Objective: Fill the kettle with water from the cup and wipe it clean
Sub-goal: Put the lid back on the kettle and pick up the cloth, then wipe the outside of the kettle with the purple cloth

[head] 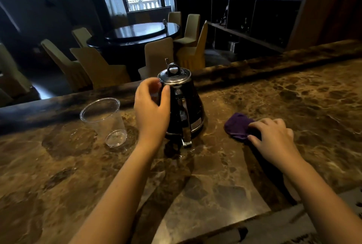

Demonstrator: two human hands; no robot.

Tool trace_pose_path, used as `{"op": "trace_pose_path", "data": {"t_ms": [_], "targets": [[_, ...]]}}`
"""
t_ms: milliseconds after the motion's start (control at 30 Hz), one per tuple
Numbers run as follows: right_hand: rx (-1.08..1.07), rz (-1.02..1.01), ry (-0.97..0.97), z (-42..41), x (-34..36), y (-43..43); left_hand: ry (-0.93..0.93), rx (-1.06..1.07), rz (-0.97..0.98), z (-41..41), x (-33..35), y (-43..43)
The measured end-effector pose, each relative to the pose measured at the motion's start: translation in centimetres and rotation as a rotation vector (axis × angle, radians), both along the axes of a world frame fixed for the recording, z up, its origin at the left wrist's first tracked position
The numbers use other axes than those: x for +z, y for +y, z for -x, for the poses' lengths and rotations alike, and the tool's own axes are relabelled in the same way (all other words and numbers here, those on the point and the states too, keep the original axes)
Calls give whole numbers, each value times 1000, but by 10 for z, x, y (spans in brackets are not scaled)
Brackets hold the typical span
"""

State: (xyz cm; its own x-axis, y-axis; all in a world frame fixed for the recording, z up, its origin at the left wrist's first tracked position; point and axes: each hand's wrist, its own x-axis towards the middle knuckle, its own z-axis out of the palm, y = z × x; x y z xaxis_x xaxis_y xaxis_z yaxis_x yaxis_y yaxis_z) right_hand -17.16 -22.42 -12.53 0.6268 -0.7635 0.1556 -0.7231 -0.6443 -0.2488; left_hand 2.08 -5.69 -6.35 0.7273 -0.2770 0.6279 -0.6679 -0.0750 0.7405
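A black kettle (193, 106) with a chrome lid and chrome handle stands upright on the brown marble counter (195, 185), its lid closed. My left hand (151, 106) curls around the kettle's upper left side, thumb and fingers touching just under the lid rim. A clear plastic cup (103, 120) stands upright to the left of the kettle and looks empty. To the right lies a crumpled purple cloth (238, 125); my right hand (274, 136) rests on its near right edge with the fingertips pinching it.
The counter's raised dark back edge (254, 65) runs behind the kettle. Beyond it are a round dark dining table (137, 32) with several covered chairs, and dark shelving (254, 8) at the right. A grey ledge (293, 224) borders the counter's near right corner.
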Motion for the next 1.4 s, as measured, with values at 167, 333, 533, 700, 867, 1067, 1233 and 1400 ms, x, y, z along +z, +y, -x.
{"op": "trace_pose_path", "data": {"t_ms": [167,333,533,700,867,1067,1233,1400], "targets": [[58,59,-52,3,-8,-11,223,-76,-118,19,-22,-5],[114,136,-52,0,-4,-19,281,-103,-230,26,-29,-16],[113,36,84,0,-2,-31,319,-115,-213,33,-31,-20],[146,141,-134,-5,-6,-25,276,-59,-87,26,-39,-12],[145,162,-522,-5,-4,-17,281,21,-97,1,-39,4],[78,-82,-983,-24,20,3,283,28,-169,-18,-33,16],[-34,-374,-1291,-41,48,19,209,6,-196,-25,-31,19],[219,-410,-1269,-80,58,63,192,-38,-226,-31,-29,20]]}}
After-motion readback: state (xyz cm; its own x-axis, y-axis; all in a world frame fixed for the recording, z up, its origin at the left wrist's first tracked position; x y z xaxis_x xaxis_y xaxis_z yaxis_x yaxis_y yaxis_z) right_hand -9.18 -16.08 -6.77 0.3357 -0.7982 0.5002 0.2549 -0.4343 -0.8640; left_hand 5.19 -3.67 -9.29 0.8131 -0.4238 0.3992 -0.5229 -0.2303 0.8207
